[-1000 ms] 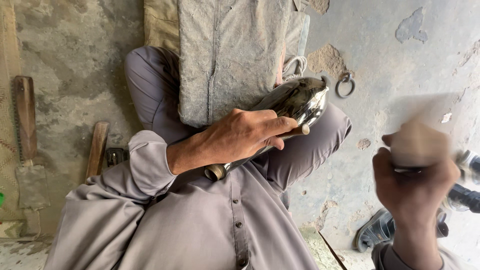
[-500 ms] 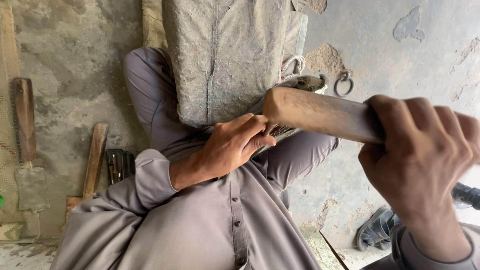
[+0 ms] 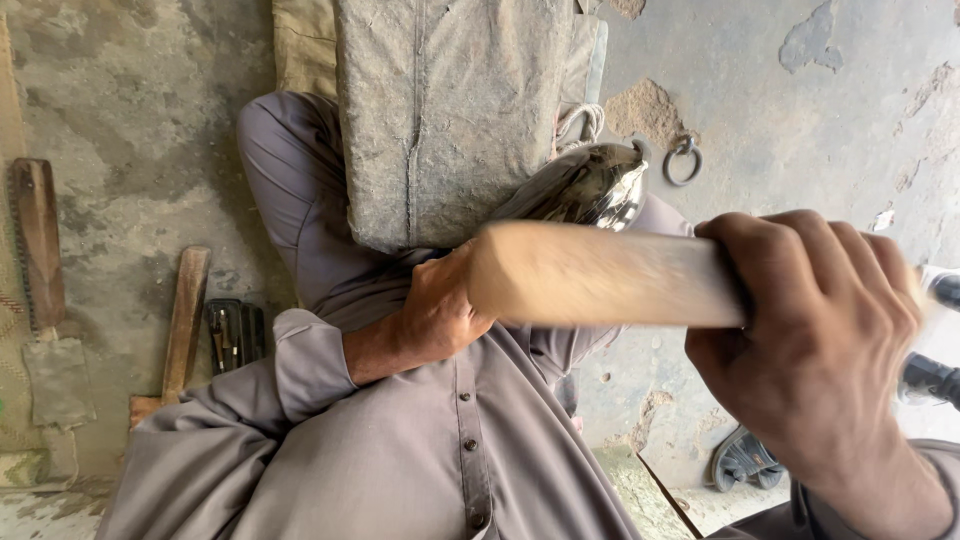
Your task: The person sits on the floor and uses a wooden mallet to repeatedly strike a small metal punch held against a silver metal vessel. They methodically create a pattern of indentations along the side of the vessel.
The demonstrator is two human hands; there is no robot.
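Note:
My left hand (image 3: 432, 318) sits at the middle of the view and grips a shiny, rounded metal piece (image 3: 592, 186), pressing it against a dusty grey cloth-covered block (image 3: 450, 110) over my lap. My right hand (image 3: 812, 350) is closed around a pale wooden club (image 3: 600, 275). The club is blurred with motion and lies across the view, its end just over my left hand's fingers. It hides the lower part of the metal piece.
A metal ring (image 3: 683, 160) lies on the rough concrete floor beyond the metal piece. At the left lie a wooden-handled tool (image 3: 185, 320), a dark toothed tool (image 3: 38, 245) and a small dark case (image 3: 232, 335). A sandal (image 3: 745, 460) rests at the lower right.
My right hand has swung the wooden club in from the right, down over the metal piece toward my left hand. My left hand has kept its grip and barely shifted.

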